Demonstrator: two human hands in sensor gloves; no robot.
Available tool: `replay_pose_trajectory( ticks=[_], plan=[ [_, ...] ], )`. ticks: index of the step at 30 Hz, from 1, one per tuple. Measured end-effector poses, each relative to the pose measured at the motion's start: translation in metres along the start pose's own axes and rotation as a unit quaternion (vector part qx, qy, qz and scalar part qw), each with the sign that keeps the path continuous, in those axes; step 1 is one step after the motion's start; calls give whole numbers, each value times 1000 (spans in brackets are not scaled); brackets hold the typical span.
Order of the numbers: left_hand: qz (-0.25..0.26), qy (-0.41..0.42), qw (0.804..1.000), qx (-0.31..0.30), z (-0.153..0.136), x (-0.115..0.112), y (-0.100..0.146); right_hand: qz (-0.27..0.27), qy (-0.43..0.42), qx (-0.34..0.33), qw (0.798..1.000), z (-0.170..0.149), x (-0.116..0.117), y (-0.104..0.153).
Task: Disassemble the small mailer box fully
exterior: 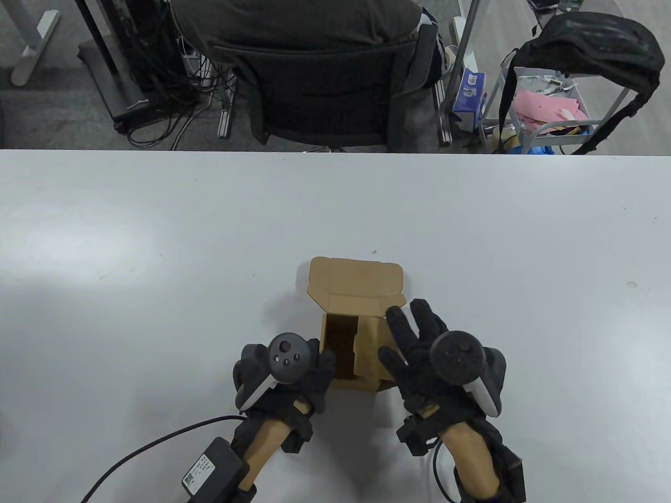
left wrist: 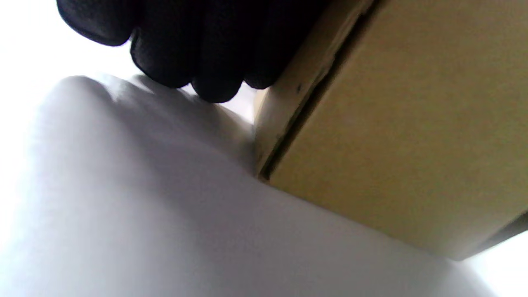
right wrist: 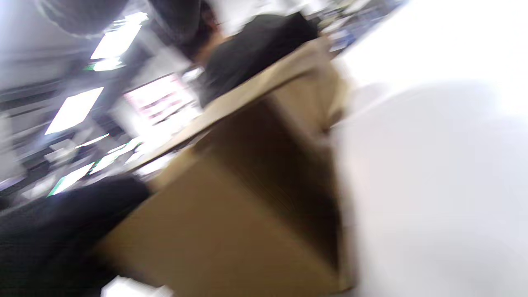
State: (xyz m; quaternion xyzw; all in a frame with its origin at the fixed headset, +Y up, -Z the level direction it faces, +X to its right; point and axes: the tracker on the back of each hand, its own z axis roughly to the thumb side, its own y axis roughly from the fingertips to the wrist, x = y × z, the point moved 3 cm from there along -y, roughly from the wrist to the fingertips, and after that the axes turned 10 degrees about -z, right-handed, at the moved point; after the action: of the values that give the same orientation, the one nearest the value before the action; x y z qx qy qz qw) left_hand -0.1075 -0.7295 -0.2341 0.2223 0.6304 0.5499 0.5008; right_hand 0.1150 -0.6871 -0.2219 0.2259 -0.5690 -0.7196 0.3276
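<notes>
The small brown mailer box [exterior: 361, 335] stands on the white table [exterior: 157, 262] near the front, its lid [exterior: 356, 277] folded back away from me and its inside open. My left hand [exterior: 293, 372] is at the box's left wall, and its curled fingers [left wrist: 198, 53] lie against the box's outer face [left wrist: 392, 136]. My right hand [exterior: 419, 351] is over the box's right side with its fingers spread, thumb at the right wall. The right wrist view is blurred and shows the box [right wrist: 247, 206] from its side.
A black power adapter [exterior: 212, 466] with its cable lies on the table at the front left. Beyond the table's far edge [exterior: 335, 152] a person sits in an office chair [exterior: 325, 99]. A cart with a black backpack [exterior: 592, 47] stands at the back right.
</notes>
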Motion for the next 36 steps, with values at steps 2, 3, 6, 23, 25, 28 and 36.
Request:
replay_pose_trajectory(
  ticks=[2,3,6,23,25,28,36],
  plan=[
    [1,-2,1000,1,0,0,0,13,11,-69,997,18,12,1],
    [3,-4,1000,2,0,0,0,20,21,-92,995,24,17,1],
    [2,-7,1000,3,0,0,0,47,100,-88,990,31,32,-2],
    [1,-8,1000,6,1,-2,1,51,124,8,991,-8,7,-2],
    [1,-7,1000,7,1,-2,1,37,120,22,992,-12,-1,-1],
    [0,-6,1000,7,0,-2,1,28,121,54,991,-22,-12,0],
    [-2,-5,1000,9,0,-2,1,38,96,128,986,-61,-25,0]
  ],
)
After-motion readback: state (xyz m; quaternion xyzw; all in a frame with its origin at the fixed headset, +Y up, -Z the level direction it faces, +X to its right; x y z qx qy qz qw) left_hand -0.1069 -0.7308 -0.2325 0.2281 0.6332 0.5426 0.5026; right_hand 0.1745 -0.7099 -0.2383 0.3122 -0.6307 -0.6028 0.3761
